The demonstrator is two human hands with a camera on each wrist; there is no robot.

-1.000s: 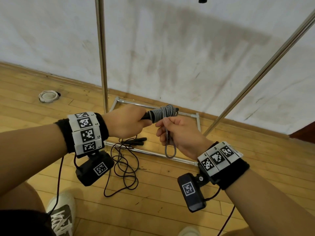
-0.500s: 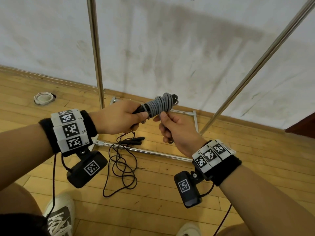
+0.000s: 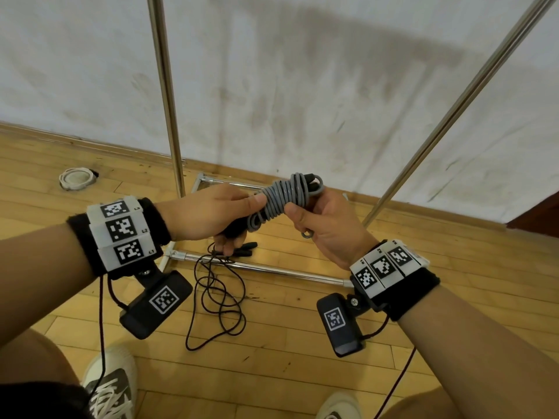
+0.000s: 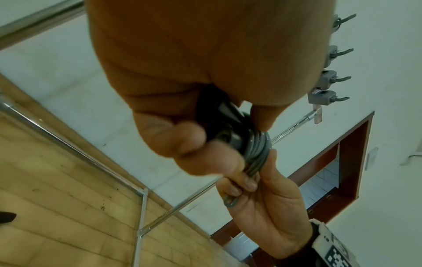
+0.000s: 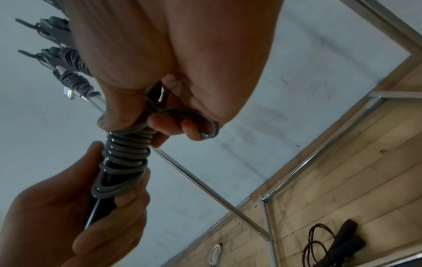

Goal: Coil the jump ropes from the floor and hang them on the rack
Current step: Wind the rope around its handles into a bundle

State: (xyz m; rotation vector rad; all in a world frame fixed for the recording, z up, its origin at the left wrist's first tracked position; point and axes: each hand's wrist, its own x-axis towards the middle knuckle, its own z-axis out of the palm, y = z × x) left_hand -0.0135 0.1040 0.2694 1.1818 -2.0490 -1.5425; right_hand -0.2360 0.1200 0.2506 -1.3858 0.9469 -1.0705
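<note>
- My left hand (image 3: pixel 208 214) has its grip curled round the black handles of the grey jump rope (image 3: pixel 284 198), thumb pressed on the coils.
- My right hand (image 3: pixel 328 225) pinches the rope's loose loop end at the bundle's 3 o'clock side.
- The black jump rope (image 3: pixel 220 294) lies tangled on the floor at 6 o'clock, across the rack (image 3: pixel 257 267) base bar.
</note>
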